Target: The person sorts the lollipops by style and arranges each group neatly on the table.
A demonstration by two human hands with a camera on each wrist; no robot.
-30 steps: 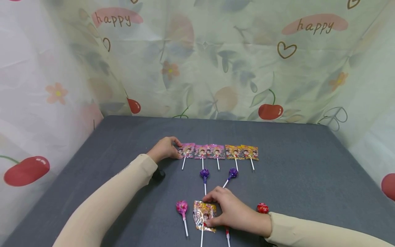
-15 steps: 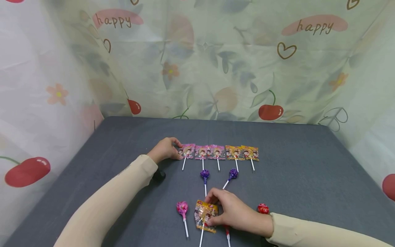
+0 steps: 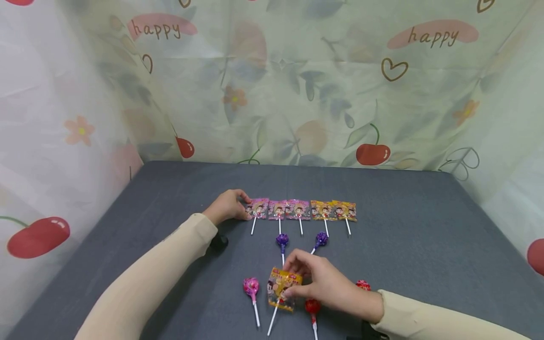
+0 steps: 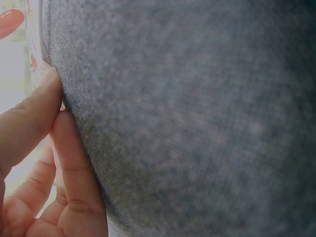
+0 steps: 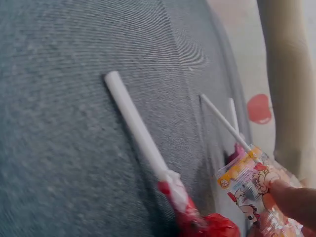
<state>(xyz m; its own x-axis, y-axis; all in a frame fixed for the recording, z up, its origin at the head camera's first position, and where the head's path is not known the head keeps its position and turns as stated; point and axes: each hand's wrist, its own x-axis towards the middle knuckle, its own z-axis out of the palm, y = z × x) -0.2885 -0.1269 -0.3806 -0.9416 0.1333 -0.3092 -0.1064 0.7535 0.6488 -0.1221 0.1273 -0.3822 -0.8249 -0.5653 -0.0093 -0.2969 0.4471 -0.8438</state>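
In the head view, my left hand [image 3: 227, 207] is at the far row's left end, thumb and forefinger on the edge of a pink-wrapped lollipop [image 3: 257, 208]. The left wrist view has that hand's thumb and fingers [image 4: 79, 168] curled low against the cloth; the lollipop is mostly hidden there. My right hand [image 3: 320, 281] pinches a flat lollipop in a yellow-orange wrapper [image 3: 278, 285], its white stick slanting toward me. The right wrist view catches the thumb [image 5: 291, 195] pressed on this wrapper [image 5: 247, 182]. Beside the right hand lies a red lollipop [image 3: 312, 306].
Further along the row lie two pink packets [image 3: 297, 209] and two orange packets [image 3: 344, 210]. Purple lollipops [image 3: 282, 240] sit below them. A pink round lollipop [image 3: 251, 286] is left of the right hand; another red one [image 3: 363, 285] is partly behind its wrist. Dark cloth covers the table [image 3: 425, 245].
My right hand has lifted the orange-wrapped lollipop and tilted it, its stick swinging left. More of the red lollipop under the hand shows now. The left hand has stayed in place.
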